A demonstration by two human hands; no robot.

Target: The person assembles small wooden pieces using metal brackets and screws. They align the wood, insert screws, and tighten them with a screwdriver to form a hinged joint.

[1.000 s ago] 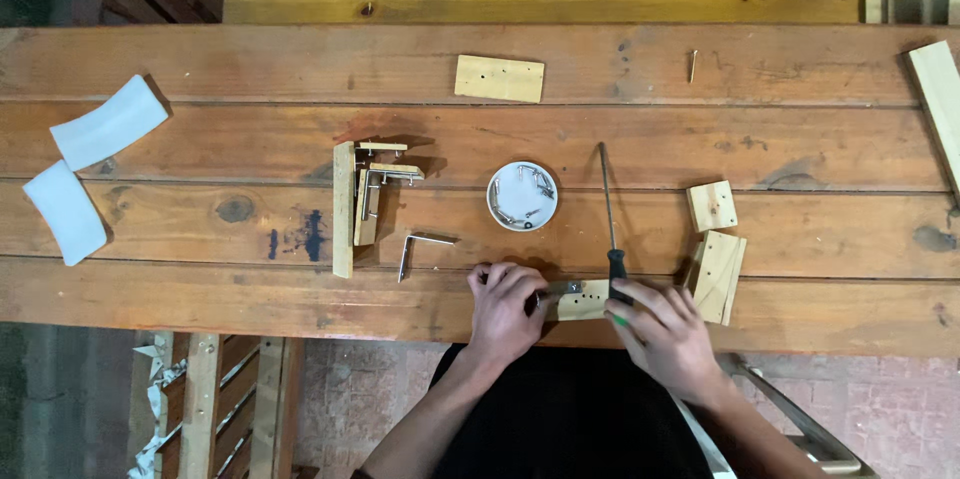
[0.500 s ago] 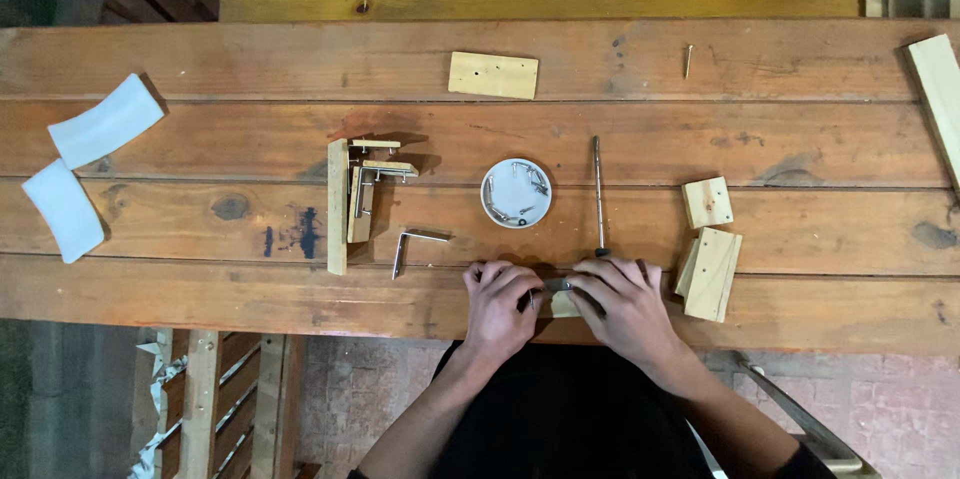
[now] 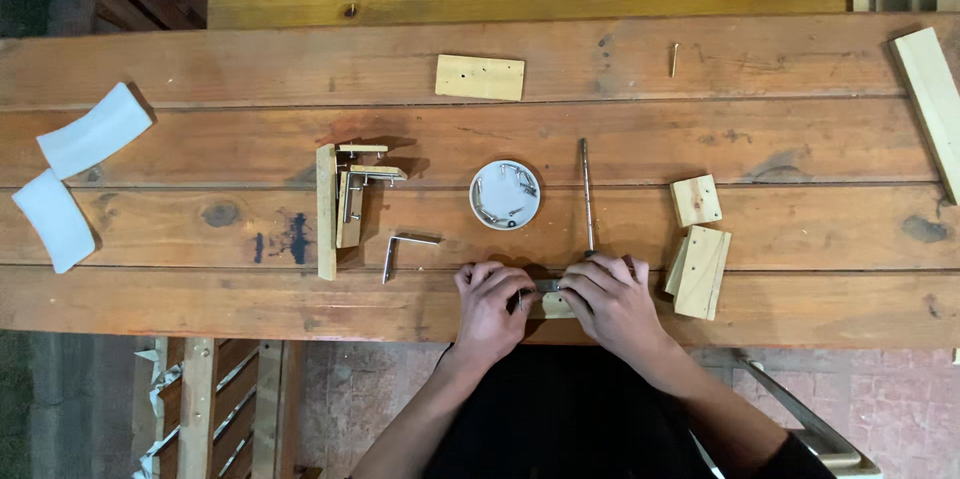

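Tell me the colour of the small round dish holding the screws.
White: the round dish sits on the wooden table beyond both hands, clearest in the head view.

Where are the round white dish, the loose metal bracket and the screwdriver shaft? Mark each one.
Round white dish (image 3: 505,195), head view, on its inner floor among the screws.
Loose metal bracket (image 3: 402,244), head view, at its bent corner.
Screwdriver shaft (image 3: 586,194), head view, midway along the bare metal rod.

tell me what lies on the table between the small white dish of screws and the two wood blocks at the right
In the head view, a long thin screwdriver lies between the white dish and the wood blocks, its handle end under the right hand.
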